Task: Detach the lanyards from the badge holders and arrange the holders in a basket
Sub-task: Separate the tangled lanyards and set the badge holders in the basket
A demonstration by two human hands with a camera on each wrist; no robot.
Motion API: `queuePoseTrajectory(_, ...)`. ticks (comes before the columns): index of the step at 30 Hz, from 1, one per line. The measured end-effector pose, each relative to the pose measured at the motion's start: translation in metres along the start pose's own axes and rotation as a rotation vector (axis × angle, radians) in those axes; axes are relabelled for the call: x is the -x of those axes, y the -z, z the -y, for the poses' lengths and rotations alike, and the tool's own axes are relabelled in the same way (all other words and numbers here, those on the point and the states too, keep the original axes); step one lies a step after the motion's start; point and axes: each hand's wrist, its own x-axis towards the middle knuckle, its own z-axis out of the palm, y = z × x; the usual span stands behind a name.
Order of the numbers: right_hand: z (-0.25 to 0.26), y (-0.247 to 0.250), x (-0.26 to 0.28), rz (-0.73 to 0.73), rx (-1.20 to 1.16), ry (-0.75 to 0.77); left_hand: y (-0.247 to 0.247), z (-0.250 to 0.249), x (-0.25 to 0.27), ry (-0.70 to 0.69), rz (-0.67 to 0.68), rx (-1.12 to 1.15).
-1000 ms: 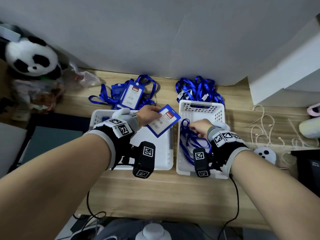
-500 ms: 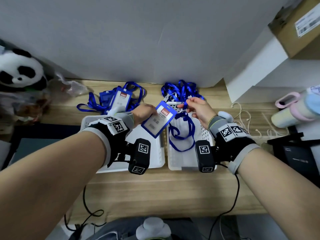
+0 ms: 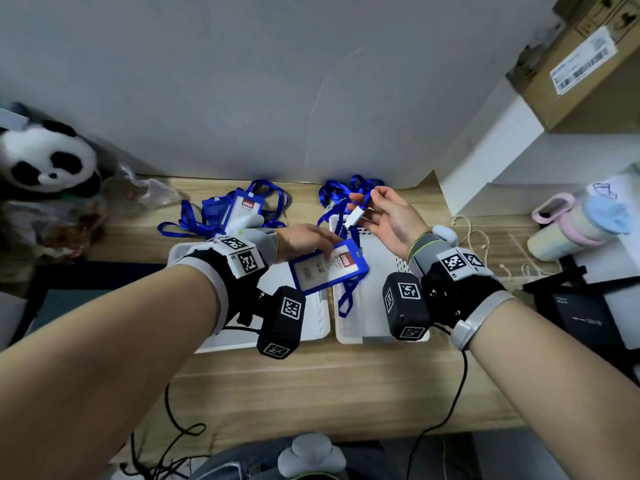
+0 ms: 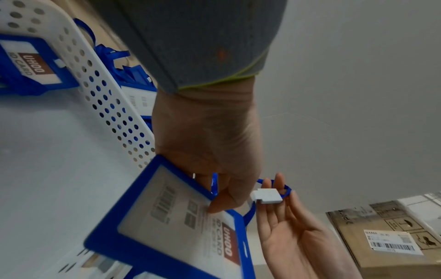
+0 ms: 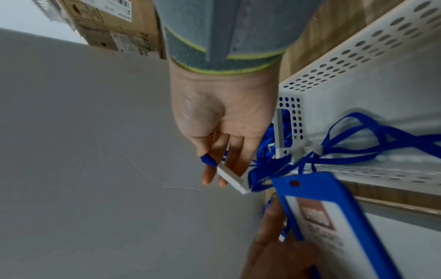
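L hand (image 3: 304, 239) clamps the blue badge holder (image 3: 329, 270) by its edge, thumb on the face, held flat-ish above the gap between the two white baskets, prob so the slot end faces R. R hand (image 3: 384, 216) is raised beyond it, palm up, thumb + forefinger pinching the lanyard (image 3: 346, 292) strap right by the white clip (image 3: 354, 216), other fingers spread out of the way. Strap hangs slack from there down into the R basket (image 3: 384, 258), which makes sense as the lanyard dump. L basket (image 3: 313, 323) sits under the L wrist, likely the holder bin. Can't tell if the clip is free of the holder yet. More holders w/ lanyards (image 3: 239, 211) lie behind the L basket on the desk (image 3: 329, 386), loose lanyard pile (image 3: 346, 188) behind the R one.
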Motion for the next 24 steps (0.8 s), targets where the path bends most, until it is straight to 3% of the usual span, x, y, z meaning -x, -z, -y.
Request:
queuePoseTrajectory(4,0.001,0.002,0.003,-0.064,-0.024,-0.022,-0.002,0.001,0.001,0.013,0.033,-0.044)
queuePoseTrajectory(10,0.000,0.004,0.006,-0.128,-0.053,-0.086,0.004,0.000,0.002,-0.072,-0.074,-0.060)
queuePoseTrajectory(16,-0.009,-0.002,0.008,-0.028,0.012,-0.146,0.005,-0.003,0.003,-0.113,-0.133,-0.070)
queuePoseTrajectory(19,-0.014,-0.008,0.011,0.037,0.166,-0.153,0.004,0.000,0.004,-0.130,-0.139,-0.069)
queuePoseTrajectory(24,-0.024,-0.012,0.012,0.080,0.673,-0.049,0.003,0.008,0.007,-0.180,-0.203,-0.151)
